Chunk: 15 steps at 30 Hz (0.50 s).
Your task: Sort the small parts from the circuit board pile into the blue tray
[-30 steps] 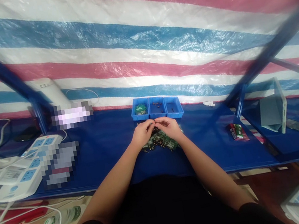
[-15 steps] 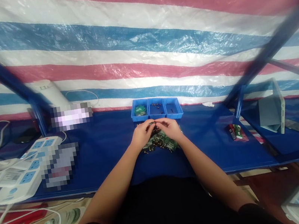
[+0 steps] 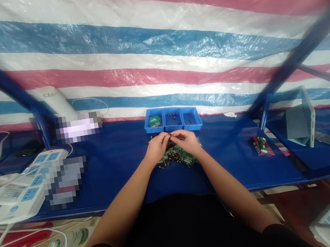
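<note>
Part (image 3: 170,135), small, dark and mostly hidden: sits where left hand (image 3: 157,146) and right hand (image 3: 188,140) meet, equally near both, directly between opposed fingers (image 3: 179,133). Long axis: cannot tell. Grip: narrow, apparently pinching from either side. Below and toward the body: heaped circuit boards (image 3: 174,155) on blue counter (image 3: 117,160). Just beyond: three blue trays (image 3: 174,128).

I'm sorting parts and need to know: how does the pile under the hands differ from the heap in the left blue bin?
The pile spreads wider; the heap is smaller. The pile lies on the table, partly hidden by the left hand and right hand; the heap sits inside the left bin. The pile mixes green with dark and brassy tones; the heap looks mostly green. Both show some green.
</note>
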Each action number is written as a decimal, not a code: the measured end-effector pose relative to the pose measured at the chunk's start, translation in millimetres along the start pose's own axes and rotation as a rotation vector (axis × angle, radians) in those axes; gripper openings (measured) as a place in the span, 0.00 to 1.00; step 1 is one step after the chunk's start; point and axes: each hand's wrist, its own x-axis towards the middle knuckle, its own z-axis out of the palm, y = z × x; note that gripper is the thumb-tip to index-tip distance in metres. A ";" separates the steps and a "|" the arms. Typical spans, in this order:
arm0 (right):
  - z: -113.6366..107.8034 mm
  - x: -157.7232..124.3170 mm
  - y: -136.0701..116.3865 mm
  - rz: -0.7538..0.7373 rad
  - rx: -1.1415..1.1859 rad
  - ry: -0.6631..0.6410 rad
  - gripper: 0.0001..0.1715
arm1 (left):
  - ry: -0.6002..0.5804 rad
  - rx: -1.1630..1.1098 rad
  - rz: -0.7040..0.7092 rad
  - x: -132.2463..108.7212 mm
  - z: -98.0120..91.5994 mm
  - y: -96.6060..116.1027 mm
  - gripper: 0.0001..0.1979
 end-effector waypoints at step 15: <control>-2.0 0.2 0.0 -0.005 -0.025 0.017 0.16 | 0.027 0.000 0.007 -1.4 1.3 0.3 0.12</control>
